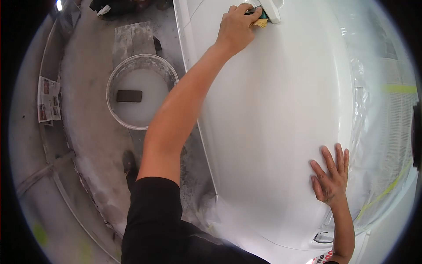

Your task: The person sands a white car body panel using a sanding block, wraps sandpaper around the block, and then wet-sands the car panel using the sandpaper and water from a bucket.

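At the top of the frame my left hand [237, 28] is closed around a dark green pad [264, 15] with a folded yellow sheet [261, 23] under it. The pad is against the white car panel [272, 110], just beside a white handle-like part [271, 9]. My right hand [332, 176] lies on the panel's right side at the lower right, fingers spread and nothing held.
A round bucket [110, 99] of cloudy liquid, with a dark rectangular block [129, 96] in it, stands left of the panel by a worn board [132, 39]. Plastic sheeting and newspaper [393, 127] with yellow tape cover the right. A dark shoe [129, 162] shows below the bucket.
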A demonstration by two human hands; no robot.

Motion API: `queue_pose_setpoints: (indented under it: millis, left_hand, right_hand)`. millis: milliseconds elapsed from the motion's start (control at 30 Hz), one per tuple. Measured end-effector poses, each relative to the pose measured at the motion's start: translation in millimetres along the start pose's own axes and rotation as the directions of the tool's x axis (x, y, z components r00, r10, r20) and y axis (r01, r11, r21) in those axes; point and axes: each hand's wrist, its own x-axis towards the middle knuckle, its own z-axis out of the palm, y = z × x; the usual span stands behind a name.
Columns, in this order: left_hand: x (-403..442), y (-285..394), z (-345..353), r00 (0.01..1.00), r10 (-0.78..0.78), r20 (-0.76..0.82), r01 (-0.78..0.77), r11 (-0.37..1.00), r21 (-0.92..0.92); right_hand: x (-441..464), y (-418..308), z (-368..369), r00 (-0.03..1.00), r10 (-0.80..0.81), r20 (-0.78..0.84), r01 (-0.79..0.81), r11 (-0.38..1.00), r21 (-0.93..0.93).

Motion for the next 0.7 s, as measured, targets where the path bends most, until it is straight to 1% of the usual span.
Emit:
queue_pose_setpoints:
  millis: [33,67,167,200,300,333,433,467,567,633,700]
  left_hand:
    - [2,-1,1,1.0,-0.015,-0.003,0.015,1.0,-0.001]
    - [-6,4,1,1.0,-0.026,-0.014,0.027,0.999,0.039]
    - [-28,15,1,0.999,-0.027,0.03,0.027,1.0,-0.011]
    - [-21,5,6,1.0,-0.006,-0.006,0.006,1.0,0.024]
    - [13,-12,9,0.998,-0.029,-0.047,0.029,0.999,0.014]
    - [11,-12,6,0.999,-0.038,-0.033,0.037,0.999,-0.022]
    - [-27,24,5,0.996,-0.085,0.007,0.084,0.995,0.048]
    - [-42,35,2,0.999,-0.053,0.001,0.053,0.998,-0.029]
    - [-29,21,5,1.0,-0.011,-0.025,0.011,1.0,0.004]
    - [-17,17,9,0.992,-0.103,-0.071,0.102,0.995,-0.016]
    - [-16,30,16,0.973,-0.196,-0.119,0.191,0.98,-0.048]
  right_hand:
    - [0,0,0,1.0,-0.005,-0.007,0.005,1.0,-0.001]
    - [-1,-1,-1,1.0,-0.002,0.0,0.002,1.0,0.005]
    - [0,0,-1,1.0,0.007,-0.003,-0.007,1.0,0.009]
    - [0,0,-2,1.0,0.006,-0.003,-0.006,1.0,0.006]
    - [2,0,-1,1.0,-0.002,-0.013,0.002,1.0,-0.005]
    - [1,-1,-1,1.0,-0.004,-0.018,0.004,1.0,-0.007]
    - [0,-2,-2,1.0,0.002,-0.017,-0.002,1.0,0.003]
    - [1,-2,-2,1.0,0.004,-0.021,-0.003,1.0,0.008]
    - [2,-1,-3,1.0,0.001,-0.01,-0.001,1.0,0.011]
    - [1,-1,-2,1.0,0.007,-0.007,-0.007,1.0,0.014]
    - [0,-2,-2,1.0,0.0,-0.015,0.0,1.0,0.011]
